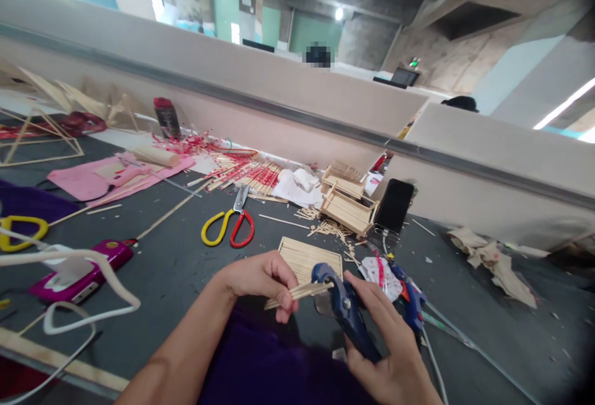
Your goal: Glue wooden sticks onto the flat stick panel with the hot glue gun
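The left hand (267,284) pinches thin wooden sticks (304,292) over the counter (186,281), their far ends running into the head of the blue cutter (346,306) gripped in the right hand (388,340). That head hides the tips, so contact with the blade cannot be told; the slatted panel (307,259) behind is partly covered.

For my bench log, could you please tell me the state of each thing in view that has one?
Left hand: pinching sticks
Right hand: gripping cutter
Cutter: sticks at its jaws
Phone: propped up, screen dark
Bottle: upright, lid on
Scissors: lying flat, handles spread
Power strip: white adapter plugged in
Glue gun: lying down
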Action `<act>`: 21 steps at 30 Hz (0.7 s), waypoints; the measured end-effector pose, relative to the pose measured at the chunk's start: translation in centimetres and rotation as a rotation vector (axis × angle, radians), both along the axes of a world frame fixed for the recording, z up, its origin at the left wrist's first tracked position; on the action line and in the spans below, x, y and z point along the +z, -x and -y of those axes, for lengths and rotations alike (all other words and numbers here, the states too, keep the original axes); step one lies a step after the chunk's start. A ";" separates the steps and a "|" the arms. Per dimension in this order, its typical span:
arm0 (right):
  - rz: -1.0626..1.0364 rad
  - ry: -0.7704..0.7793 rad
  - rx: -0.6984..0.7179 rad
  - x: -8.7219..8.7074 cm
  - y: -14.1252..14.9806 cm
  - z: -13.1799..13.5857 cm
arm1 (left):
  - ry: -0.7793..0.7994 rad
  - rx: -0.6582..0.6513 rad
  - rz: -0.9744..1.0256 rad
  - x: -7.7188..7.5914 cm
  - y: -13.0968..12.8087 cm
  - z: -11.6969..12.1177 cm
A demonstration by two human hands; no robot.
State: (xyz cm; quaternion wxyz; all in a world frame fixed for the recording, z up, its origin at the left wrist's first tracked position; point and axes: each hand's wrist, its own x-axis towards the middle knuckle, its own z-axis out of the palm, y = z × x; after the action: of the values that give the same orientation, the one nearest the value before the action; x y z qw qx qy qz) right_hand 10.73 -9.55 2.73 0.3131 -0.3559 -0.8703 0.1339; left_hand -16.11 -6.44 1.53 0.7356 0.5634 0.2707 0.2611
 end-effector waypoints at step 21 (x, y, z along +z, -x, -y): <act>-0.231 -0.010 -0.385 -1.2 3.8 0.6 | -1.561 0.969 -0.848 -0.4 -2.3 0.3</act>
State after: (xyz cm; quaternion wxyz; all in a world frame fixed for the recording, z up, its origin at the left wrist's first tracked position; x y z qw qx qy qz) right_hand 6.95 -10.19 1.57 0.4320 -0.4965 -0.7453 0.1073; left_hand -13.84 -6.71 1.13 -0.1804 0.7627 0.4628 0.4142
